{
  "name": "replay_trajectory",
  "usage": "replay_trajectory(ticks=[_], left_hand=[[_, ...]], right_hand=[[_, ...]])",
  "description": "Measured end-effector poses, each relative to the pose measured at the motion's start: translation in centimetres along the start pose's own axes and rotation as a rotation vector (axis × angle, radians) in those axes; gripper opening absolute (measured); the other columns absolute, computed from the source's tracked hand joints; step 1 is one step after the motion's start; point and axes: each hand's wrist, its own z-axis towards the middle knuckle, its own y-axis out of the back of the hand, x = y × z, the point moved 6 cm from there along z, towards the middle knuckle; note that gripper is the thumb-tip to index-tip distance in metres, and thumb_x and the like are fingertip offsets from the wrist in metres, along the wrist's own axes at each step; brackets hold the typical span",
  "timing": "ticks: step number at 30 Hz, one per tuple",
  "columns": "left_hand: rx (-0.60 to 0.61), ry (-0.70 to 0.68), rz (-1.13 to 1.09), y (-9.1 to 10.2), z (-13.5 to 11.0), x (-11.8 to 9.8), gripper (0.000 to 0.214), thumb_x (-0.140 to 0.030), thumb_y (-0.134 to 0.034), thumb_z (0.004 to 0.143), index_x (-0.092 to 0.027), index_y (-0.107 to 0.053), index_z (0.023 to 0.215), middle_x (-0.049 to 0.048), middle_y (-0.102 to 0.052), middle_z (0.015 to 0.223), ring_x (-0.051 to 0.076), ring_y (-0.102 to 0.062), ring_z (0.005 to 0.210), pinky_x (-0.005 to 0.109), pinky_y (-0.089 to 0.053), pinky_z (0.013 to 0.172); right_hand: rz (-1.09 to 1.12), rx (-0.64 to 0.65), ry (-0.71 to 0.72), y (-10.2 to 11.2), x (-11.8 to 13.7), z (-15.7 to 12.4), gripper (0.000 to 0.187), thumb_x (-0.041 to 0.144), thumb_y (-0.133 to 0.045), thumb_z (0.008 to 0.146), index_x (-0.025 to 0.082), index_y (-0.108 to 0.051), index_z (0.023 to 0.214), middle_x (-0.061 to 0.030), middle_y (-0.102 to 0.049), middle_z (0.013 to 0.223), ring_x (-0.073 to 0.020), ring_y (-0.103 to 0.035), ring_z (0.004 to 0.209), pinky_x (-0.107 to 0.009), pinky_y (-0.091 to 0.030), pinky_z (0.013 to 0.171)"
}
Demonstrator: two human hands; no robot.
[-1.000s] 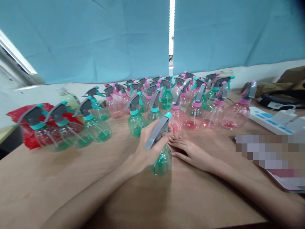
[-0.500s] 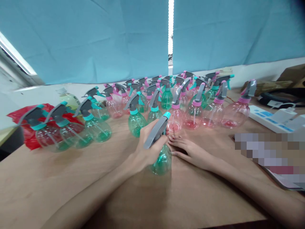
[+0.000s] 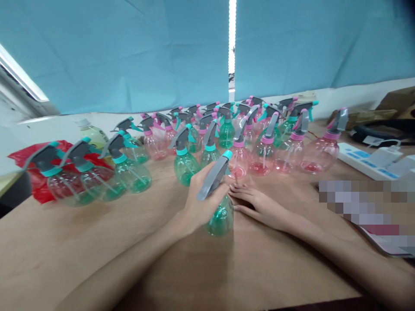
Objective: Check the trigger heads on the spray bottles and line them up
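Note:
Near the middle of the table, a clear green spray bottle (image 3: 219,220) with a grey trigger head and turquoise nozzle stands a little tilted. My left hand (image 3: 201,203) is wrapped round its neck, just under the head, and hides the collar. To the right of the bottle, my right hand (image 3: 256,203) rests on the tabletop with its fingers stretched out. Its fingertips come close to the bottle; whether they touch it I cannot tell. Just beyond my hands are another green spray bottle (image 3: 186,168) and a pink spray bottle (image 3: 238,162).
Several green and pink spray bottles crowd the back. On the left, more green spray bottles (image 3: 134,177) stand before a red plastic bag (image 3: 39,185). A white power strip (image 3: 359,160) and a blurred-out flat item (image 3: 366,211) lie right on the wooden table (image 3: 269,268).
Almost nothing differs. The spray bottle's head in my left hand has shifted very slightly; my right hand stays in place.

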Motion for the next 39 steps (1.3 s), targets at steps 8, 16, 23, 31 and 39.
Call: replay_trajectory(ticks=[8, 16, 23, 31, 39], left_hand=[[0.019, 0.029, -0.031, -0.09, -0.08, -0.20, 0.017, -0.016, -0.052, 0.075, -0.018, -0.059, 0.091, 0.0006, -0.058, 0.074, 0.018, -0.059, 0.079, 0.029, -0.046, 0.068], [0.010, 0.027, -0.017, -0.05, -0.12, -0.42, 0.014, -0.017, -0.053, 0.076, -0.018, -0.059, 0.089, -0.0001, -0.058, 0.074, 0.014, -0.053, 0.067, 0.028, -0.041, 0.061], [0.017, 0.043, -0.024, -0.08, -0.05, -0.45, 0.017, -0.016, -0.052, 0.075, -0.017, -0.060, 0.091, -0.0008, -0.056, 0.071, 0.013, -0.048, 0.063, 0.027, -0.039, 0.060], [0.027, 0.049, -0.047, -0.06, 0.01, -0.39, 0.004, -0.019, -0.053, 0.075, -0.018, -0.055, 0.078, 0.0010, -0.060, 0.076, 0.016, -0.058, 0.072, 0.028, -0.046, 0.067], [0.034, 0.011, -0.063, -0.09, 0.16, -0.32, 0.005, -0.017, -0.052, 0.074, -0.018, -0.055, 0.078, 0.0003, -0.060, 0.076, 0.015, -0.057, 0.069, 0.027, -0.045, 0.065]], right_hand=[[-0.005, -0.013, 0.015, 0.09, -0.02, 0.05, 0.048, 0.046, -0.047, 0.095, 0.020, -0.053, 0.135, -0.0117, -0.056, 0.137, -0.0269, -0.047, 0.131, -0.050, -0.038, 0.109], [-0.001, -0.011, 0.019, 0.07, -0.03, 0.05, 0.048, 0.048, -0.046, 0.095, 0.021, -0.053, 0.135, -0.0107, -0.056, 0.137, -0.0264, -0.047, 0.131, -0.050, -0.037, 0.110], [-0.016, 0.003, 0.013, 0.14, 0.07, 0.06, 0.050, 0.048, -0.044, 0.096, 0.019, -0.053, 0.135, -0.0114, -0.055, 0.138, -0.0261, -0.047, 0.131, -0.049, -0.037, 0.110], [0.003, -0.020, 0.012, 0.18, 0.06, 0.06, 0.049, 0.048, -0.045, 0.095, 0.021, -0.053, 0.135, -0.0110, -0.057, 0.136, -0.0264, -0.049, 0.129, -0.050, -0.039, 0.109], [-0.019, -0.004, 0.010, -0.02, -0.08, 0.04, 0.050, 0.050, -0.044, 0.095, 0.020, -0.053, 0.135, -0.0107, -0.055, 0.138, -0.0260, -0.048, 0.130, -0.049, -0.038, 0.110]])
